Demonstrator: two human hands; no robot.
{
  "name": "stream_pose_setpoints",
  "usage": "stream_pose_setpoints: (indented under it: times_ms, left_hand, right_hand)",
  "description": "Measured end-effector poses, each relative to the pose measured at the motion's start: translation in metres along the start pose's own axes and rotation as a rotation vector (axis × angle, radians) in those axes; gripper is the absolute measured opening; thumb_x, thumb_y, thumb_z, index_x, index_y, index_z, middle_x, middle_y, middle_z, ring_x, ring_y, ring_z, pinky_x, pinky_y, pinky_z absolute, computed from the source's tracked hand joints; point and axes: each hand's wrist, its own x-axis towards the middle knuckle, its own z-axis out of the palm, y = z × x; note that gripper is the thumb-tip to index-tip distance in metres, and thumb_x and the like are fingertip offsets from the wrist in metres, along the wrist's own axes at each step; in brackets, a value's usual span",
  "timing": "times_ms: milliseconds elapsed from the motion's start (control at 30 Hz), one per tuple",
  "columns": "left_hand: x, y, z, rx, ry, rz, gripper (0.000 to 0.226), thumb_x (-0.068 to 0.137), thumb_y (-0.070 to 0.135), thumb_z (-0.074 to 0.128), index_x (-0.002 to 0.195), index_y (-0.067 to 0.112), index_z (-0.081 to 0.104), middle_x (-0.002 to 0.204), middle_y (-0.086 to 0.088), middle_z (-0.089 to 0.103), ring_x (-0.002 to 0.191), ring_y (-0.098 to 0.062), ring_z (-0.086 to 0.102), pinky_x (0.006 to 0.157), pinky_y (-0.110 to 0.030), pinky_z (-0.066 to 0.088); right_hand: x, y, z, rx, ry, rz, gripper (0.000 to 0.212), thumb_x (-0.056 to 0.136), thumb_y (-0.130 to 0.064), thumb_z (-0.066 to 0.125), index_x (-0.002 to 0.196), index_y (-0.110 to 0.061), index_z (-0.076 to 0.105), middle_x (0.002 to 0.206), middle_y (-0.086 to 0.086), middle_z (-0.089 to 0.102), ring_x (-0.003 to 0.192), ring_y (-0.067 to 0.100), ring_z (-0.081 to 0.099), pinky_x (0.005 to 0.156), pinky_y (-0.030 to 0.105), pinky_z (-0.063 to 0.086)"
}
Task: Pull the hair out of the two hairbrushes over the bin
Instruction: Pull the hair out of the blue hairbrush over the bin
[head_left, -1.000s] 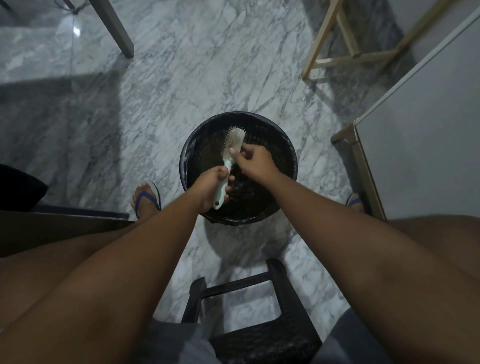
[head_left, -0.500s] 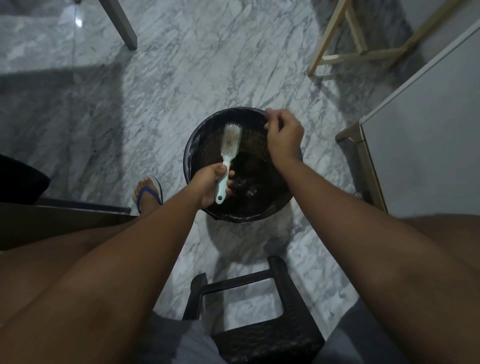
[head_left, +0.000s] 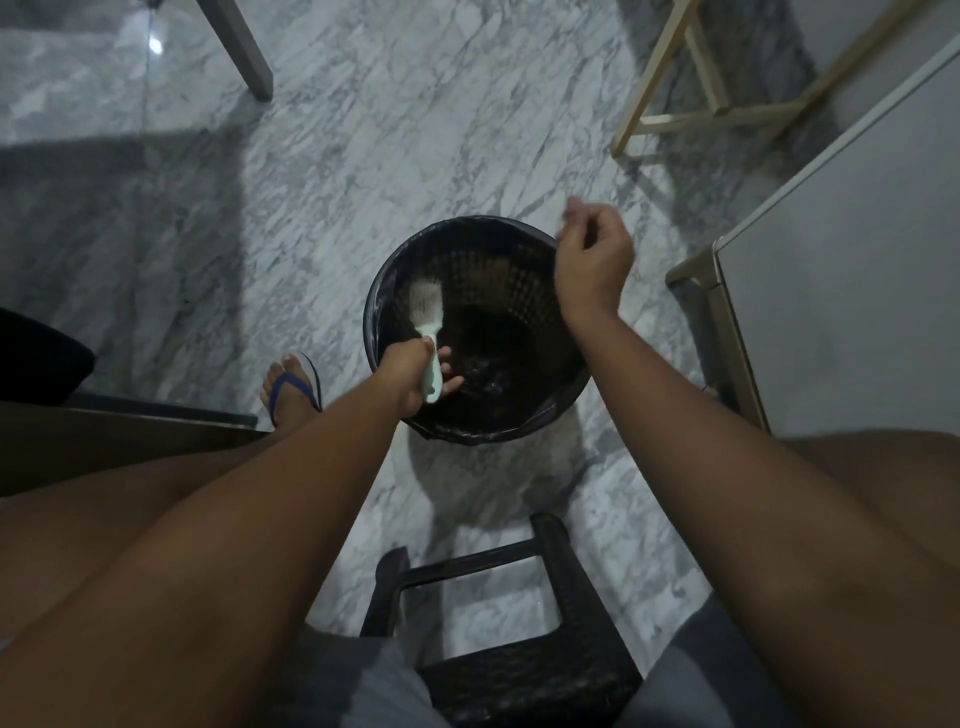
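right hand's fingertips (head_left: 574, 208) blurred, pinched hair indiscernible

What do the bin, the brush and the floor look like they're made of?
Bin: likely black plastic weave, from its lattice wall, with a glossy liner over the rim.
Brush: pale, smooth plastic, probably.
Floor: polished marble or marble-look tile, grey-veined and reflecting light.

Marble floor (head_left: 415, 130) bears black bin (head_left: 566, 410), stool (head_left: 550, 551).

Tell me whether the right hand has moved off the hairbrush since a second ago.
Yes. The right hand has left the hairbrush and swung away to the right, now over the bin's far right rim, fingers curled.
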Motion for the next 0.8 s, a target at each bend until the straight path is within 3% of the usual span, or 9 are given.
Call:
stream_pose_setpoints:
  times_ms: [100,167,267,333,400,467,533,633,800]
  left_hand:
    - [-0.002,-0.002,0.003,0.043,-0.076,-0.009,0.034,0.104,0.018,0.039,0.135,0.007,0.049,0.099,-0.003,0.060,0.070,-0.014,0.049,0.063,-0.036,0.052]
    - [-0.007,-0.001,0.007,0.067,-0.108,0.008,0.031,0.105,0.019,0.038,0.131,0.010,0.051,0.100,-0.002,0.060,0.068,-0.013,0.049,0.065,-0.035,0.051]
    - [-0.012,0.001,0.008,0.110,-0.158,0.036,0.024,0.106,0.021,0.037,0.125,0.016,0.051,0.103,-0.001,0.062,0.070,-0.014,0.049,0.065,-0.035,0.051]
    - [-0.013,0.002,0.006,0.147,-0.181,0.059,0.022,0.106,0.022,0.037,0.122,0.019,0.051,0.103,-0.001,0.062,0.072,-0.015,0.050,0.064,-0.035,0.051]
    - [-0.013,0.004,0.002,0.205,-0.195,0.080,0.023,0.105,0.024,0.038,0.122,0.022,0.053,0.101,0.001,0.063,0.074,-0.015,0.051,0.062,-0.033,0.051]
    - [-0.013,0.005,-0.001,0.206,-0.203,0.092,0.023,0.104,0.025,0.039,0.119,0.019,0.056,0.093,0.001,0.061,0.065,-0.013,0.049,0.053,-0.025,0.049]
    - [-0.011,0.007,-0.004,0.134,-0.207,0.110,0.023,0.104,0.023,0.038,0.117,0.015,0.056,0.089,0.000,0.058,0.056,-0.012,0.045,0.046,-0.021,0.043]
    - [-0.010,0.011,-0.007,0.016,-0.237,0.153,0.020,0.104,0.021,0.038,0.109,0.015,0.056,0.089,-0.001,0.057,0.053,-0.011,0.042,0.043,-0.020,0.035]
    - [-0.011,0.015,-0.011,0.002,-0.246,0.167,0.020,0.103,0.020,0.038,0.108,0.015,0.057,0.087,-0.001,0.058,0.053,-0.010,0.043,0.042,-0.019,0.033]
  right_hand:
    - [-0.010,0.021,0.009,-0.336,-0.460,0.126,0.024,0.092,-0.022,0.062,0.109,-0.007,0.067,0.102,0.011,0.071,0.095,0.023,0.067,0.090,0.034,0.054]
    - [-0.020,0.029,0.012,-0.554,-0.736,0.183,0.062,0.086,-0.016,0.067,0.143,-0.006,0.045,0.135,0.018,0.056,0.124,0.031,0.055,0.107,0.036,0.045]
    - [-0.033,0.024,0.017,-0.481,-0.830,0.197,0.108,0.080,-0.009,0.075,0.158,-0.018,0.001,0.161,0.018,0.019,0.148,0.031,0.024,0.117,0.037,0.030]
    - [-0.035,0.027,0.025,-0.444,-0.826,0.146,0.121,0.077,-0.017,0.082,0.157,-0.022,-0.007,0.162,0.016,0.018,0.148,0.029,0.024,0.118,0.039,0.030]
    - [-0.036,0.027,0.031,-0.447,-0.816,0.127,0.111,0.077,-0.025,0.083,0.158,-0.017,0.007,0.146,0.016,0.046,0.131,0.028,0.049,0.110,0.040,0.042]
    - [-0.037,0.030,0.034,-0.435,-0.803,0.122,0.067,0.084,-0.024,0.076,0.143,-0.011,0.049,0.113,0.012,0.069,0.103,0.023,0.066,0.099,0.034,0.050]
    - [-0.042,0.033,0.033,-0.463,-0.821,0.127,0.024,0.091,-0.021,0.069,0.109,-0.008,0.074,0.096,0.010,0.076,0.092,0.019,0.070,0.094,0.031,0.053]
    - [-0.050,0.046,0.030,-0.583,-0.919,0.221,0.017,0.092,-0.017,0.067,0.097,-0.005,0.077,0.096,0.014,0.075,0.090,0.023,0.070,0.088,0.033,0.057]
    - [-0.055,0.059,0.027,-0.776,-0.985,0.265,0.033,0.091,-0.012,0.063,0.122,-0.002,0.065,0.120,0.018,0.065,0.115,0.033,0.062,0.102,0.036,0.049]
